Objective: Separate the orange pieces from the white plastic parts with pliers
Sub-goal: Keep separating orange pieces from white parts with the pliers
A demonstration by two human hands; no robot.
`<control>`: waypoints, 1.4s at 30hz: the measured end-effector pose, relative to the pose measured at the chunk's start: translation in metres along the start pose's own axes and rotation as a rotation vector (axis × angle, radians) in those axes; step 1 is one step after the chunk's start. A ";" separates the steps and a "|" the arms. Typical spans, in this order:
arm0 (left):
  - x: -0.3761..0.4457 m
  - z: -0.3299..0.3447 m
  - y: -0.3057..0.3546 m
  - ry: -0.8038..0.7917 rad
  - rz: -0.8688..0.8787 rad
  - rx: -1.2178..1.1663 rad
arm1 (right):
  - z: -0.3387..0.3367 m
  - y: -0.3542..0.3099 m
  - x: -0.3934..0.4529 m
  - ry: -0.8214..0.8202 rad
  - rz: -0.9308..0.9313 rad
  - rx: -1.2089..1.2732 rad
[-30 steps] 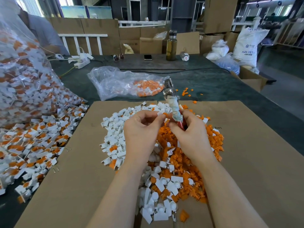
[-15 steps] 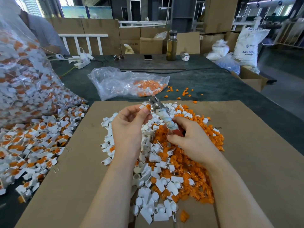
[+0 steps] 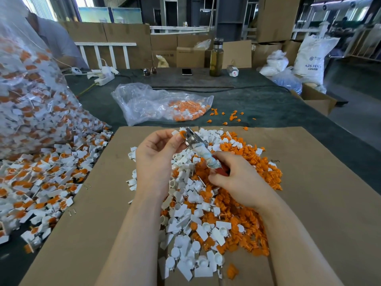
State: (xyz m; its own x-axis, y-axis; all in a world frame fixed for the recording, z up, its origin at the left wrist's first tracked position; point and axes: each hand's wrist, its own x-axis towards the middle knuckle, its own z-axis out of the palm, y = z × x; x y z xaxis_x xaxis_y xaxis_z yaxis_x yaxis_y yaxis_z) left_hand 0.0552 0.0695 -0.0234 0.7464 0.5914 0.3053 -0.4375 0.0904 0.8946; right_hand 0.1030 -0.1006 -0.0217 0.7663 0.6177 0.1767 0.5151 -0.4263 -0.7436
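Head view: the left hand pinches a white part with its orange piece at the tip of the pliers. The right hand grips the wrapped handles. The part appears light, stiff and small; hold the white body and clamp only the orange piece.

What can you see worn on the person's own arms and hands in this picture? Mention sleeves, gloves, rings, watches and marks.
Nothing is worn. The left hand and the right hand are bare, with no gloves and no rings in sight. Both forearms are uncovered up to the bottom edge of the picture: no sleeves, watch, bracelet or strap shows at either wrist. No markings can be seen on them.
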 end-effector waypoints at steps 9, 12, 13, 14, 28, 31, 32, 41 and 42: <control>0.001 0.000 -0.001 -0.016 -0.023 -0.021 | 0.003 0.002 0.001 0.009 0.000 0.028; 0.000 0.001 -0.001 -0.023 -0.026 -0.033 | 0.002 0.002 0.002 0.003 0.000 0.023; -0.001 0.001 0.000 -0.023 -0.028 -0.039 | 0.002 0.003 0.002 0.004 0.000 0.001; -0.001 0.001 0.000 -0.024 -0.030 -0.042 | 0.002 0.004 0.002 0.006 0.001 -0.022; -0.001 0.003 -0.001 0.017 -0.052 -0.068 | 0.009 -0.005 0.000 0.063 0.002 -0.098; -0.001 0.002 0.001 0.005 -0.091 -0.068 | 0.009 -0.004 0.000 0.061 0.004 -0.115; -0.001 0.001 0.002 0.001 -0.109 -0.073 | 0.010 -0.002 0.000 0.066 -0.002 -0.133; 0.014 -0.043 0.014 0.612 -0.430 -0.458 | 0.010 0.008 0.003 0.268 0.050 -0.238; 0.016 -0.049 0.015 0.701 -0.452 -0.521 | 0.009 0.010 0.004 0.299 0.068 -0.245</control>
State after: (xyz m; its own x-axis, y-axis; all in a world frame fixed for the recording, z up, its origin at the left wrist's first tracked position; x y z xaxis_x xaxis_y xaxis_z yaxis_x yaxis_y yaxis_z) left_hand 0.0364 0.1198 -0.0214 0.5050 0.7401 -0.4440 -0.4762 0.6680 0.5719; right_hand 0.1075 -0.0965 -0.0340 0.8611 0.3786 0.3395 0.5084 -0.6270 -0.5903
